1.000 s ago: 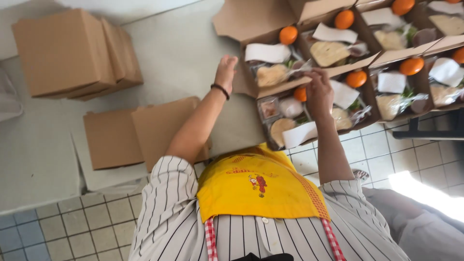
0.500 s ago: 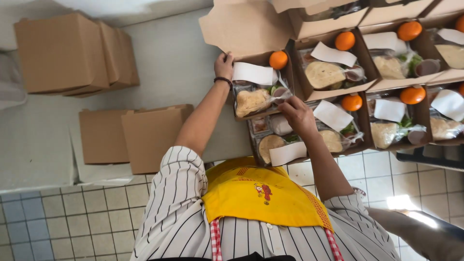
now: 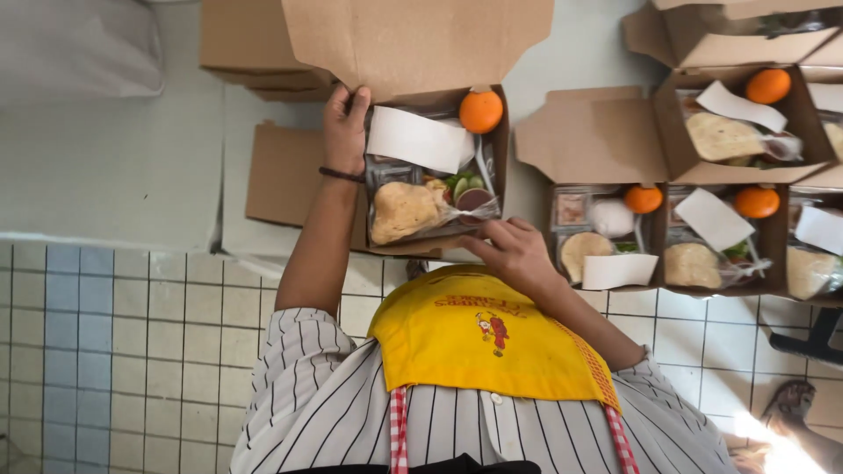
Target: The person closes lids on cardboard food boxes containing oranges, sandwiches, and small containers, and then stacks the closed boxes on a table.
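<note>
We grip the open meal box (image 3: pixel 439 167), holding an orange (image 3: pixel 480 111) and wrapped food (image 3: pixel 408 211), left hand (image 3: pixel 345 130) on its upper-left edge, right hand (image 3: pixel 512 254) on its lower rim, more filled boxes (image 3: pixel 702 233) at right.

Open brown cardboard meal box (image 3: pixel 435 167) at centre, lid raised; left hand (image 3: pixel 345 127) on its left wall, right hand (image 3: pixel 514 254) at its near edge. Inside: white paper slip (image 3: pixel 417 139), clear plastic-wrapped food tray (image 3: pixel 421 206). Stack of flat brown boxes (image 3: pixel 285 180) beside it on the left. More open brown boxes (image 3: pixel 615 140) to the right, each with a white slip (image 3: pixel 713 218)
</note>
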